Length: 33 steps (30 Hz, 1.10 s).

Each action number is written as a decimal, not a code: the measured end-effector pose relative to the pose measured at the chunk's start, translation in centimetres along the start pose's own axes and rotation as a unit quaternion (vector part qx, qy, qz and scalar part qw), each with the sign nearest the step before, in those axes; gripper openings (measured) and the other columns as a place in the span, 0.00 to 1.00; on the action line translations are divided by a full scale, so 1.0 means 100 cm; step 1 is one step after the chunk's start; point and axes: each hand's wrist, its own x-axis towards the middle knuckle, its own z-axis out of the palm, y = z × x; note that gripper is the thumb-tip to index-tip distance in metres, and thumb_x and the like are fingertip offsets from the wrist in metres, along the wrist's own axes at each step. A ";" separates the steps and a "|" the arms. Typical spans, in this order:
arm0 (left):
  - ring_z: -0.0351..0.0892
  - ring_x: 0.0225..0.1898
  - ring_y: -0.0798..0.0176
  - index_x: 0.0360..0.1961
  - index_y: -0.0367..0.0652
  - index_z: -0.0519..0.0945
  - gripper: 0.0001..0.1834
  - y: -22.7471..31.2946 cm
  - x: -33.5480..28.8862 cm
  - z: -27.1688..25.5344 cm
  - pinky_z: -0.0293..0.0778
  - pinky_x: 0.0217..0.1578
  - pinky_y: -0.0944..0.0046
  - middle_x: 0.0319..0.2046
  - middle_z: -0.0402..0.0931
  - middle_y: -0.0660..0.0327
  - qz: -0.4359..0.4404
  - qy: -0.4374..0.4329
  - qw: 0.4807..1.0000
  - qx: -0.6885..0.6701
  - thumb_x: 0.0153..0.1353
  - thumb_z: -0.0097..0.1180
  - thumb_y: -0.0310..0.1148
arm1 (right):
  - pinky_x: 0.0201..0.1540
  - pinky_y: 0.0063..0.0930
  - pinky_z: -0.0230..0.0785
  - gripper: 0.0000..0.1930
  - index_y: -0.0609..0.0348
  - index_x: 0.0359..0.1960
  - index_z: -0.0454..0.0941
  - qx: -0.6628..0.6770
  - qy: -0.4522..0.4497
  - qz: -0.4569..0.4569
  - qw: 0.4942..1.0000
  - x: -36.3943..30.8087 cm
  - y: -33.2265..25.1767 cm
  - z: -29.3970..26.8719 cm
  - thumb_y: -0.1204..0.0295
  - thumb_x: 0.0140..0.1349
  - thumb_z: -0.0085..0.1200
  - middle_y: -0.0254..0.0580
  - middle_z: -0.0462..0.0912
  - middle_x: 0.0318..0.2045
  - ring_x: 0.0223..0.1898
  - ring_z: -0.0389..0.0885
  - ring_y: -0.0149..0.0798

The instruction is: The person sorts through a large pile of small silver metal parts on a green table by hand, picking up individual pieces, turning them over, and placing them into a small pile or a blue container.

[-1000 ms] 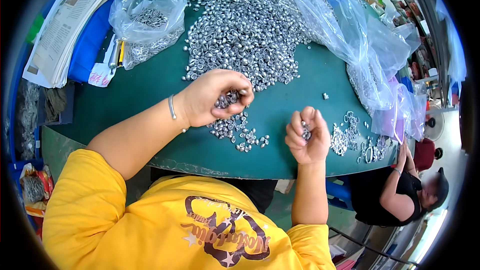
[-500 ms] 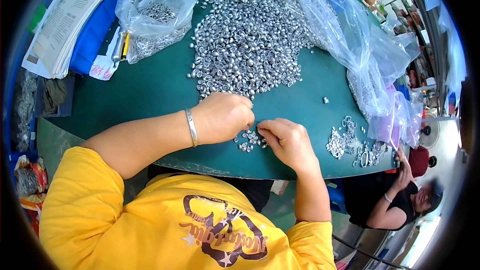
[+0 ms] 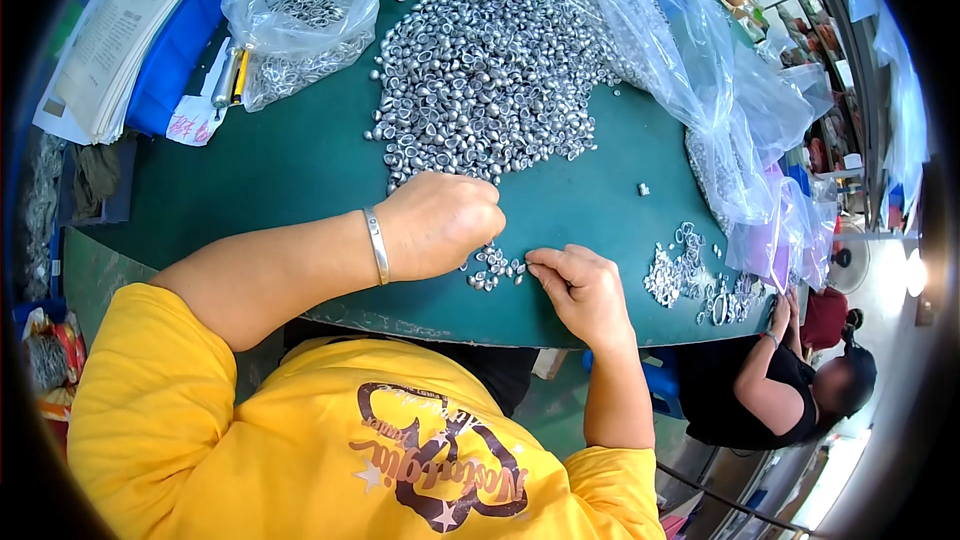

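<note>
My left hand (image 3: pixel 440 225) is closed just below the near edge of a big heap of small silvery metal pieces (image 3: pixel 490 70), rounded and hollow like little cups. Its fingertips are tucked under, so whatever they hold is hidden. A small cluster of the same kind of pieces (image 3: pixel 490 270) lies on the green tabletop (image 3: pixel 290 180) between my hands. To the right of that cluster my right hand (image 3: pixel 583 290) has thumb and forefinger pinched together close to the table. Anything in that pinch is too small to make out.
Metal rings and small parts (image 3: pixel 690 275) lie at the right. Clear plastic bags (image 3: pixel 700 90) edge the far right, and another bag (image 3: pixel 305 20) with metal links stands far left beside a blue bin (image 3: pixel 185 50). A person in black (image 3: pixel 750 390) sits at the right.
My right hand has drawn slightly away from the small cluster, showing more of it. My left hand stays closed in nearly the same place. The view has shifted a little.
</note>
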 end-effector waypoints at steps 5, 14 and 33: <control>0.75 0.27 0.58 0.24 0.44 0.78 0.02 -0.002 0.001 0.002 0.72 0.26 0.62 0.23 0.71 0.60 -0.003 0.004 1.000 -0.014 0.47 0.56 0.27 | 0.14 0.22 0.55 0.03 0.67 0.29 0.74 0.553 -0.004 0.234 0.800 -0.008 0.015 -0.010 0.81 0.54 0.48 0.41 0.73 0.16 0.12 0.66 0.31; 0.61 0.20 0.78 0.32 0.39 0.73 0.05 -0.011 0.011 -0.016 0.57 0.15 0.80 0.23 0.71 0.65 -0.239 -0.116 0.576 -0.773 0.60 0.50 0.30 | 0.24 0.30 0.67 0.07 0.58 0.30 0.79 -0.016 0.012 0.018 1.000 -0.007 -0.007 0.006 0.76 0.47 0.59 0.44 0.74 0.17 0.20 0.73 0.44; 0.74 0.25 0.58 0.23 0.46 0.79 0.01 0.006 -0.001 0.003 0.71 0.25 0.61 0.21 0.70 0.61 -0.030 -0.016 0.998 -0.050 0.48 0.56 0.29 | 0.22 0.23 0.64 0.05 0.58 0.30 0.79 -0.041 0.016 -0.012 0.999 0.002 -0.009 0.012 0.78 0.50 0.57 0.41 0.74 0.17 0.18 0.72 0.34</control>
